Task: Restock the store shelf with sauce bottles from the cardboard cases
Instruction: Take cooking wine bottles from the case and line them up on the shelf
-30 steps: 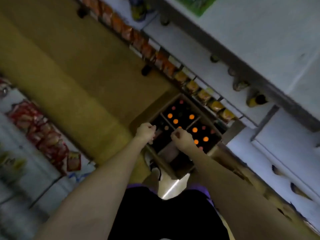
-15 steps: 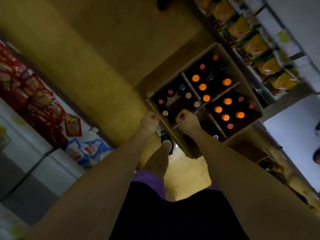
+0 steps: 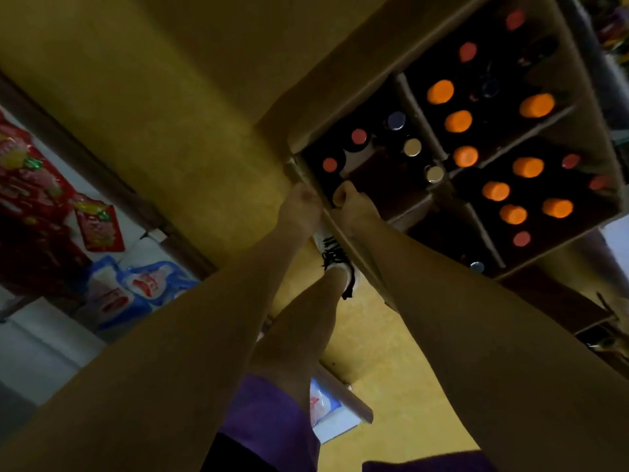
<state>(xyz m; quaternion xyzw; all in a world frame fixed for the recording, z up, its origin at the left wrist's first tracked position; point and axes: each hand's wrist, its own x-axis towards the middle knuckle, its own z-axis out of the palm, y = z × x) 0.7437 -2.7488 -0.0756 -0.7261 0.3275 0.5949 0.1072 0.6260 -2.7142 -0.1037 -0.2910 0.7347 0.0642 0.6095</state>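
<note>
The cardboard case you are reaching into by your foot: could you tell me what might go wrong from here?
1. Both hands, left and right, are curled at the near wall of the cardboard case; pulling there could tear or buckle the thin card.
2. The glass bottles stand loosely beside an empty gap, so a tug might tip them.
3. The shoe sits right against the case, so a sliding case could hit the foot.

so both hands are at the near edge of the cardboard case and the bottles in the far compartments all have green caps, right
Not green. The head view shows mostly orange caps there, a few red. Left hand and right hand are at the cardboard case's near edge.
</note>
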